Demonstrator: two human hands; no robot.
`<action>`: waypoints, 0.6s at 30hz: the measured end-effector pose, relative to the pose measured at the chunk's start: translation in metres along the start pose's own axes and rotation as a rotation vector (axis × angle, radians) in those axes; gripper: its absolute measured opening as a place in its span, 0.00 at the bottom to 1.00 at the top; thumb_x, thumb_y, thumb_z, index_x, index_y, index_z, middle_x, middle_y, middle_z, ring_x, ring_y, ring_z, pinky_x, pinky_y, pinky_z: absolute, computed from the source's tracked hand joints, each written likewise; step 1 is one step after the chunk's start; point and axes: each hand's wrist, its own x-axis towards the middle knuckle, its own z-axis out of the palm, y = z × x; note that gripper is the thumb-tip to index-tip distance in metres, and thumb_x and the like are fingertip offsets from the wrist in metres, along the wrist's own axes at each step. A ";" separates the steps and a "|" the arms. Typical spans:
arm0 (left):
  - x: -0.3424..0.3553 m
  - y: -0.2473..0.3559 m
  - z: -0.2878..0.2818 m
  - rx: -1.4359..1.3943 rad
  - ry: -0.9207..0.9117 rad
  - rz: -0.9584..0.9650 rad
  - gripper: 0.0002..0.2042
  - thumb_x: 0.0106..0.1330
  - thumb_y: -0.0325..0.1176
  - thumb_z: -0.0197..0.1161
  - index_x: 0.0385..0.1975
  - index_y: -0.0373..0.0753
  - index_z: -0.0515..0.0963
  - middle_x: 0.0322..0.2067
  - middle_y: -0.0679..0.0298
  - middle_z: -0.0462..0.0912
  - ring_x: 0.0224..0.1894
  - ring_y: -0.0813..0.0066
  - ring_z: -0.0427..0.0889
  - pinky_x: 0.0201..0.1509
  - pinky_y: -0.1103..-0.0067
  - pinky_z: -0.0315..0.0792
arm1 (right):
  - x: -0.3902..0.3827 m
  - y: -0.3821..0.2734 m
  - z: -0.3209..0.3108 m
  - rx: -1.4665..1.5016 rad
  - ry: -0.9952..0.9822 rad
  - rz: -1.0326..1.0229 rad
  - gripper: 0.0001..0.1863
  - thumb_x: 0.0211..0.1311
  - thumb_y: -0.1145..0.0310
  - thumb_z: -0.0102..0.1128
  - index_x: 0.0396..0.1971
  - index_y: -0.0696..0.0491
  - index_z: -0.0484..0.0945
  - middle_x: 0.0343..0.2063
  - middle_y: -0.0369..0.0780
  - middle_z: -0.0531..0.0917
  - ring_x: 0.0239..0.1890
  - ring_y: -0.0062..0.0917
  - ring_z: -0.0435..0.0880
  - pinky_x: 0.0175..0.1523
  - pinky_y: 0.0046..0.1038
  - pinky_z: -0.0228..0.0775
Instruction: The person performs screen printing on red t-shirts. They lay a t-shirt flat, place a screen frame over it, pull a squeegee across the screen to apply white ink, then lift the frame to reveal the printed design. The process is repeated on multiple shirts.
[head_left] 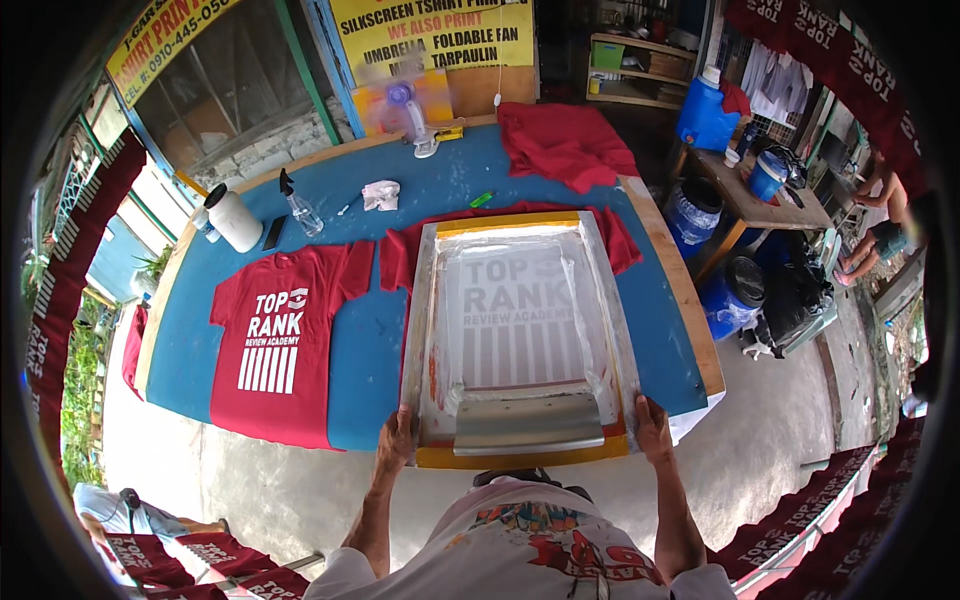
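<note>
A silkscreen frame [428, 300] with taped inner edges is tilted over a red T-shirt [618, 238] on the blue table. My left hand [397, 437] grips its near left corner and my right hand [654, 430] grips the near right corner. Through the pale mesh [510, 262] a lettered design with vertical stripes shows. A wide metal-faced squeegee [528, 424] rests inside the frame at the near end. To the left, another red T-shirt [275, 345] lies flat, bearing a white print. The frame hides most of the shirt beneath it.
On the blue table [175, 345] stand a white jar [233, 218], a spray bottle [300, 208] and a small fan [408, 110]. A crumpled cloth [381, 195] lies nearby. Red fabric [565, 140] is heaped at the far right. Blue drums [735, 295] stand beyond the right edge; printed red shirts hang around.
</note>
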 end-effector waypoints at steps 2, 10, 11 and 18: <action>0.006 -0.007 0.007 0.105 0.026 -0.029 0.42 0.84 0.68 0.41 0.39 0.24 0.78 0.35 0.32 0.80 0.41 0.31 0.78 0.49 0.52 0.71 | 0.010 0.000 -0.002 -0.083 -0.015 -0.027 0.28 0.88 0.50 0.51 0.57 0.64 0.84 0.48 0.47 0.89 0.50 0.31 0.81 0.63 0.32 0.74; 0.016 -0.033 0.016 0.426 0.120 0.377 0.34 0.87 0.60 0.43 0.42 0.30 0.83 0.40 0.39 0.85 0.47 0.31 0.78 0.54 0.49 0.73 | 0.021 0.002 -0.005 -0.345 -0.044 -0.108 0.20 0.83 0.55 0.56 0.47 0.60 0.83 0.40 0.60 0.87 0.49 0.61 0.86 0.53 0.50 0.78; 0.015 -0.031 0.015 0.452 0.090 0.323 0.34 0.87 0.59 0.43 0.41 0.31 0.84 0.41 0.40 0.86 0.48 0.32 0.77 0.55 0.49 0.73 | 0.021 0.007 -0.005 -0.373 -0.044 -0.088 0.19 0.83 0.56 0.57 0.48 0.59 0.82 0.41 0.60 0.87 0.49 0.62 0.86 0.53 0.51 0.78; 0.015 -0.011 0.017 0.418 0.103 0.033 0.34 0.87 0.58 0.45 0.38 0.31 0.85 0.42 0.41 0.87 0.52 0.36 0.78 0.62 0.47 0.70 | 0.032 0.054 -0.007 -0.433 -0.056 -0.367 0.13 0.80 0.61 0.63 0.52 0.55 0.78 0.43 0.61 0.84 0.46 0.63 0.85 0.53 0.56 0.76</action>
